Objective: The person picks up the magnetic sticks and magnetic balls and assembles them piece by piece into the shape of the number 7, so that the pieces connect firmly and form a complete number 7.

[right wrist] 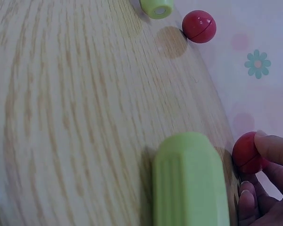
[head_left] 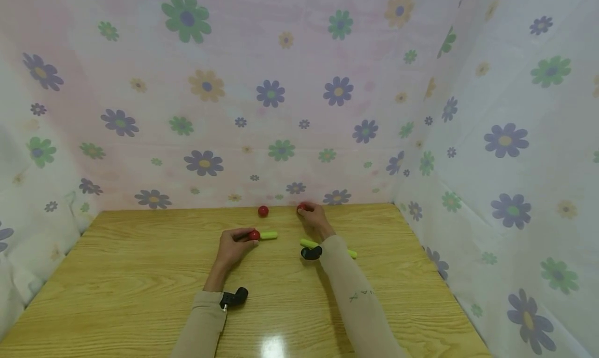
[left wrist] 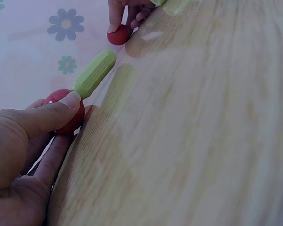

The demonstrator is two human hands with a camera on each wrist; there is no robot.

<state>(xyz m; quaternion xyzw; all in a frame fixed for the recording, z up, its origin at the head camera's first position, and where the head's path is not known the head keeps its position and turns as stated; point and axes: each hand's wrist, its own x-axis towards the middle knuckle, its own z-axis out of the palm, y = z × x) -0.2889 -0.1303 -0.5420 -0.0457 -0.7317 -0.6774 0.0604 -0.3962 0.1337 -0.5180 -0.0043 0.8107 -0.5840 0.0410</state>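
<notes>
In the head view, my left hand (head_left: 234,247) pinches a red ball (head_left: 254,235) between thumb and fingers. A short light-green ridged rod (left wrist: 95,74) extends from that ball, its near end right at the ball's surface. Farther back, my right hand (head_left: 316,218) holds a second red ball (right wrist: 247,153) with thumb and fingertips, close to the table's back edge. Below the right wrist lies green rod material (head_left: 309,243), showing on both sides of the sleeve, with its middle hidden. The right wrist view shows a green ridged rod (right wrist: 191,183) up close.
A third red ball (head_left: 263,211) rests near the back edge of the wood-grain table (head_left: 140,264), left of my right hand. Flower-printed cloth (head_left: 243,56) rises behind the table and at its sides. Small black cameras (head_left: 236,296) are worn on both wrists.
</notes>
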